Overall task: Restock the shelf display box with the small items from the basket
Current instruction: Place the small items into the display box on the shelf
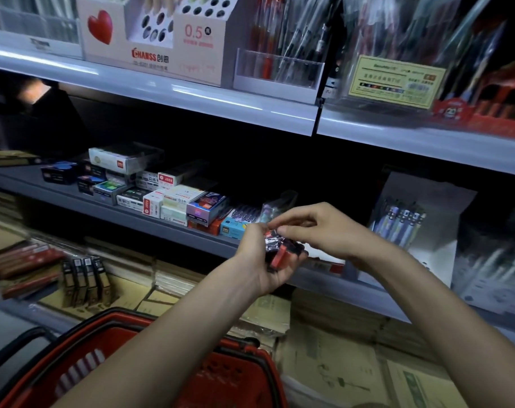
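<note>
Red plastic basket (pixel 238 378) is seen low in the foreground with its contents hidden by the forearms. Restocking is judged barely under way, since the display box cannot be singled out. The left hand (pixel 259 260) is curled round a cluster of small red-and-black wrapped items (pixel 275 248) just before the shelf, and the right hand (pixel 318 231) is narrowed to a pinch on the topmost.

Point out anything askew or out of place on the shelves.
The small boxes on the middle shelf lie jumbled at mixed angles, some stacked unevenly. Nothing looks spilled or damaged.
</note>
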`<state>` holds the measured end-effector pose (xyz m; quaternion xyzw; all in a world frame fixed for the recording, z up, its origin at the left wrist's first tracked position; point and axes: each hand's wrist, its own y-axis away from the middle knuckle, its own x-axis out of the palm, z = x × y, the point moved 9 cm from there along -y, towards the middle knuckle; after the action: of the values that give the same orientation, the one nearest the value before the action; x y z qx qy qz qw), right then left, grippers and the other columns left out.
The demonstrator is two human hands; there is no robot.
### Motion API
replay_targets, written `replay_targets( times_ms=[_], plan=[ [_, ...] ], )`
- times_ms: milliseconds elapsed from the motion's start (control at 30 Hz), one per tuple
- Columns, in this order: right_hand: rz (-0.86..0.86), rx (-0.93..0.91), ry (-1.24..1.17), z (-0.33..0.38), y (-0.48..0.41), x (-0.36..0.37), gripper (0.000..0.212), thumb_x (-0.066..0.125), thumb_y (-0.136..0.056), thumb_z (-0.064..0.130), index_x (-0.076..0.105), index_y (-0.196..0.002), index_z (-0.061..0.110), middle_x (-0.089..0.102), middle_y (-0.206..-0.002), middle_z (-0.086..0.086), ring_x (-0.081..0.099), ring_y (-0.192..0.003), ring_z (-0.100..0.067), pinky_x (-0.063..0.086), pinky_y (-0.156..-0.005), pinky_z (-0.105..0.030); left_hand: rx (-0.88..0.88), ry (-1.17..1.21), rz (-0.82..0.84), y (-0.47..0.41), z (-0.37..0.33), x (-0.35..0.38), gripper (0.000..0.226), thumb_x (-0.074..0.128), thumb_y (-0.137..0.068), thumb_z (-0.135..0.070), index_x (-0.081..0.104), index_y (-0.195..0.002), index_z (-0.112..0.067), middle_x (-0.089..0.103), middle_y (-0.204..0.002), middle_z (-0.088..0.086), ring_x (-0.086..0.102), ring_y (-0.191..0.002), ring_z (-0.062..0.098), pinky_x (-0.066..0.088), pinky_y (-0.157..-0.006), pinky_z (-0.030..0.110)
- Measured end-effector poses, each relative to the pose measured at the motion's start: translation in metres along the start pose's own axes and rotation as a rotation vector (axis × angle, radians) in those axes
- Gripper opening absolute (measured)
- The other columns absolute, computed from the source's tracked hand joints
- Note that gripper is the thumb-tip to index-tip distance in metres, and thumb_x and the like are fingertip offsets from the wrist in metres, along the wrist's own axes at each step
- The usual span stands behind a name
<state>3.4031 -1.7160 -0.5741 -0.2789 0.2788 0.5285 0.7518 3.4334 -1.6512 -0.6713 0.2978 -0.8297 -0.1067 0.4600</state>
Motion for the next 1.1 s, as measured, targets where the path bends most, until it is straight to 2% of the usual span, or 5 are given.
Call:
replay_targets(
  times_ms=[267,467,633,900,1100],
  plan=[
    [-0.027,-0.090,-0.022,-0.006,-0.004,0.003,0.013,0.069,-0.096,0.011,0.079,-0.105,0.013,0.075,-0.087,0.009,0.066,-0.077,0.004,0.048,-0.071,-0.014,-0.076,-0.085,0.019,0.000,0.007,-0.005,0.063,0.042,-0.098,-0.058,0.066,-0.095,0.000,0.066,-0.080,0.016,0.066,-0.059,0.029,0.050,-0.036,0.022],
    [-0.323,-0.058,-0.082,-0.030,-0.013,-0.022,0.015,0.056,-0.103,0.009,0.070,-0.104,0.012,0.069,-0.076,-0.009,0.058,-0.054,-0.002,0.047,-0.054,-0.018,-0.104,-0.073,0.062,0.000,0.010,0.001,0.063,0.044,-0.096,-0.063,0.063,-0.096,-0.003,0.061,-0.079,0.016,0.059,-0.061,0.024,0.047,-0.035,0.019],
    [-0.583,-0.029,0.326,-0.064,-0.022,-0.061,0.012,0.064,-0.099,0.016,0.076,-0.100,0.021,0.075,-0.089,0.003,0.069,-0.079,-0.006,0.055,-0.074,-0.028,-0.118,-0.004,-0.008,-0.014,0.006,-0.025,0.065,0.044,-0.096,-0.058,0.070,-0.093,0.002,0.065,-0.081,0.017,0.062,-0.067,0.026,0.046,-0.035,0.019],
    [-0.391,0.189,0.588,-0.116,-0.042,-0.021,0.015,0.071,-0.087,0.017,0.079,-0.094,0.028,0.076,-0.096,0.002,0.070,-0.096,-0.024,0.056,-0.086,-0.036,-0.109,0.062,-0.016,-0.020,0.001,-0.039,0.048,0.038,-0.097,-0.035,0.066,-0.098,0.004,0.064,-0.083,0.018,0.062,-0.070,0.027,0.048,-0.035,0.022],
    [-0.406,0.095,0.070,-0.064,-0.006,-0.035,0.010,0.069,-0.096,0.014,0.079,-0.097,0.016,0.068,-0.074,0.012,0.059,-0.057,0.006,0.043,-0.058,-0.013,-0.038,0.040,-0.006,-0.014,0.000,-0.030,0.043,0.039,-0.100,-0.029,0.057,-0.103,0.010,0.063,-0.092,0.022,0.062,-0.065,0.029,0.048,-0.036,0.023]
  ],
)
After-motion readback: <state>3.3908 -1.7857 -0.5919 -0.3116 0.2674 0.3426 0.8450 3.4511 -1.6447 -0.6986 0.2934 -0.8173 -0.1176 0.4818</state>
